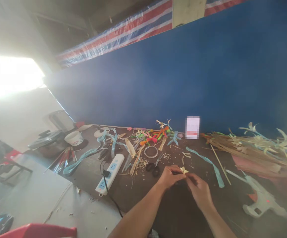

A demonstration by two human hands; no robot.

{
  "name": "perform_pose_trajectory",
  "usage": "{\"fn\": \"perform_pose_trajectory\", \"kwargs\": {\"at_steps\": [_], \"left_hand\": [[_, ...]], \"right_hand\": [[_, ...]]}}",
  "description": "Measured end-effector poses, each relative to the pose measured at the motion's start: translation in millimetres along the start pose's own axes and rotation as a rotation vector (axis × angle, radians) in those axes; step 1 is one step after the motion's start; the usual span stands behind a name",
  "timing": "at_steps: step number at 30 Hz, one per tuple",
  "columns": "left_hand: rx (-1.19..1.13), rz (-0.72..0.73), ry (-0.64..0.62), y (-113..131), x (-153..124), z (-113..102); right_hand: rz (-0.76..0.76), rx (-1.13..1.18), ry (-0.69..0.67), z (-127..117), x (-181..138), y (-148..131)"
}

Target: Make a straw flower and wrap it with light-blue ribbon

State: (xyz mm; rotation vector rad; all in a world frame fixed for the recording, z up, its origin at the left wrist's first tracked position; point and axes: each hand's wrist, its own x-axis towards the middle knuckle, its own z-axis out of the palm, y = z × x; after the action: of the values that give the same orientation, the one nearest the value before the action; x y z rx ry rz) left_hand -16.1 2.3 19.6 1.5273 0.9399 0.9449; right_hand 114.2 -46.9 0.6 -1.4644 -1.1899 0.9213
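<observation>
Between my fingertips is a small pale yellow flower [183, 170] with pointed petals, apparently of dried husk. My left hand [170, 176] pinches it from the left, and my right hand [197, 185] has its fingers closed at its right side. Just beyond my left hand lies a pair of dark-handled scissors [155, 168]. A metal ring [151, 152] rests behind the scissors, beside strips of dried husk [137, 162]. A light blue ribbon [207, 162] stretches across the dark table [138, 191] past my right hand.
A white glue gun [259, 195] lies at the right, near a bundle of husks [247, 148]. Left are a power strip [110, 175] with a black cord, brushes [66, 158], a white tub [74, 138] and a lidded pot [46, 142]. Colourful fuzzy pieces [153, 137] lie near the blue wall [158, 82].
</observation>
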Motion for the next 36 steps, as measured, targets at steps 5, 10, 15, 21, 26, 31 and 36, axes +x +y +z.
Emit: {"fn": "perform_pose_trajectory", "kwargs": {"at_steps": [5, 10, 15, 21, 26, 31, 36], "left_hand": [[0.047, 0.013, -0.017, 3.8, 0.7, -1.5], [-0.002, 0.025, 0.004, 2.6, 4.1, -1.8], [-0.056, 0.045, 0.048, 0.4, 5.4, -2.7], [-0.061, 0.005, 0.158, -1.1, -2.2, 0.0], [-0.142, -0.095, 0.175, 2.1, -9.6, 10.0], [-0.154, -0.209, 0.12, 5.2, -14.4, 11.4], [0.176, -0.076, 0.09, 14.8, -36.6, -2.7]], "right_hand": [[-0.013, 0.028, 0.006, 1.1, 0.9, 0.3], [-0.041, 0.05, 0.02, 3.2, 2.8, -2.4], [-0.093, 0.053, 0.003, 3.8, 2.7, -7.5], [-0.152, 0.061, 0.006, 7.0, 0.6, -5.4], [-0.202, -0.044, 0.0, 4.4, -2.8, -1.6], [-0.177, -0.059, -0.031, 0.3, -3.9, -1.2], [-0.017, -0.099, 0.007, -3.4, -3.5, -4.9]]}}
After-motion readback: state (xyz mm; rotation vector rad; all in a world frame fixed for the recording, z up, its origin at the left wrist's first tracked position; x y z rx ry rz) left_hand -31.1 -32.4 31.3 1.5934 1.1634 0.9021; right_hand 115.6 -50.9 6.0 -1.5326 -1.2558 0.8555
